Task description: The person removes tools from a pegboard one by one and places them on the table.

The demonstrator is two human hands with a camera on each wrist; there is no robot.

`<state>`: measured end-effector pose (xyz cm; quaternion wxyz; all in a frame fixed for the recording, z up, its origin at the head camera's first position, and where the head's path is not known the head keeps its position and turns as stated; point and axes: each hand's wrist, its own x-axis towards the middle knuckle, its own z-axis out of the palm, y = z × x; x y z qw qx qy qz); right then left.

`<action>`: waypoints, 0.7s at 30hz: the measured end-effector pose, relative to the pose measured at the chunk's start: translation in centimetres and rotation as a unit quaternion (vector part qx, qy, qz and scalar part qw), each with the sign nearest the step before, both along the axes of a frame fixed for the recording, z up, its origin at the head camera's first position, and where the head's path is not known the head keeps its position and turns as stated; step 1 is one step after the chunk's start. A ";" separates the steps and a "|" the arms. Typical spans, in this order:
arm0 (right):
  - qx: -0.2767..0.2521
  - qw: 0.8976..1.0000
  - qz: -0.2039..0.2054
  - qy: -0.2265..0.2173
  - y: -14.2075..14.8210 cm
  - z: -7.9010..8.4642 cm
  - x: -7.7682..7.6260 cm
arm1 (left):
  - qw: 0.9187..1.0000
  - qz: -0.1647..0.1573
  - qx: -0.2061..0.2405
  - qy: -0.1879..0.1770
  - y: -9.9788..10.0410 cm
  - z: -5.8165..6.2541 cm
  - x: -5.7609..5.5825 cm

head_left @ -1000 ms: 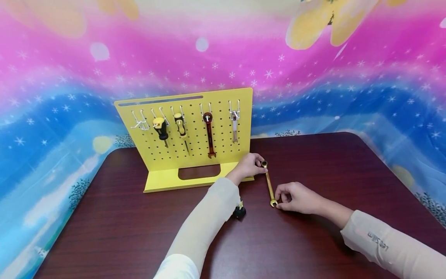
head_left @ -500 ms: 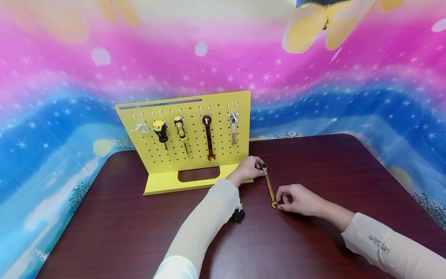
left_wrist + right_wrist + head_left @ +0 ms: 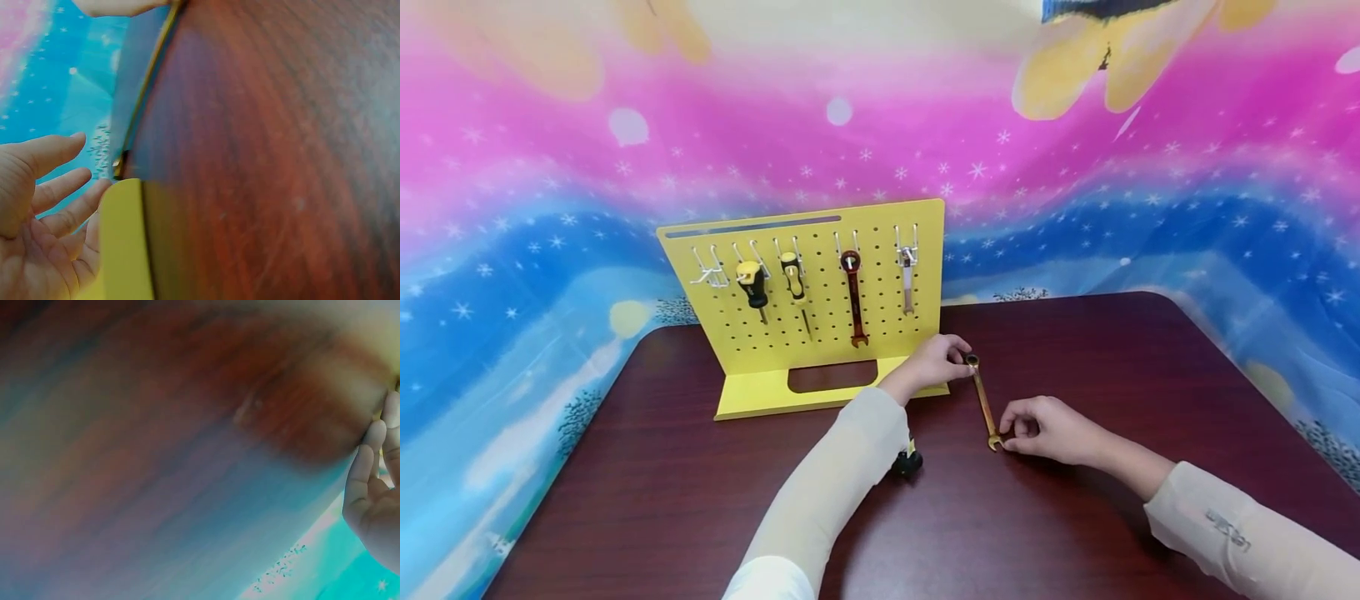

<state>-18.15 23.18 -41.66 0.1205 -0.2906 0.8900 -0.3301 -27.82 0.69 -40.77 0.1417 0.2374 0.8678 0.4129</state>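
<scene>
A gold-coloured combination wrench [image 3: 984, 404] lies on the dark red-brown table, its ring end away from the person. At that ring end is my left hand [image 3: 934, 358], thumb and forefinger spread apart close beside it. The left wrist view shows the left fingers [image 3: 65, 215] loosely extended, behind a yellow board edge, with the wrench [image 3: 147, 87] past their tips. My right hand [image 3: 1051, 429] is at the open-jaw end, its thumb and bent forefinger right beside the metal. In the right wrist view, the right fingertips [image 3: 375, 434] sit at the frame's edge, where the wrench is mostly hidden.
Left of the wrench stands a yellow pegboard [image 3: 820, 312] with two screwdrivers, a red-brown wrench [image 3: 854, 300] and a small silver wrench [image 3: 907, 287] on hooks. Its leftmost hook [image 3: 710, 275] holds nothing. A black and yellow object [image 3: 908, 462] shows beneath the left sleeve.
The head view shifts slightly. Both hands stay at the two ends of the wrench, and the left forearm moves a little to the left.
</scene>
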 end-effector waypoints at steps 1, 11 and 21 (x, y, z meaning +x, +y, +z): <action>-0.003 1.000 -0.001 0.000 0.1 0.1 0.0 | 1.000 -0.001 0.008 -0.001 -0.3 0.1 0.0; -0.017 0.999 -0.029 0.000 0.1 0.9 -0.8 | 0.999 0.011 0.036 0.025 -3.6 2.6 0.4; -0.035 0.998 -0.042 0.026 -1.5 2.4 -1.4 | 0.995 0.034 0.066 0.065 -7.6 5.3 2.3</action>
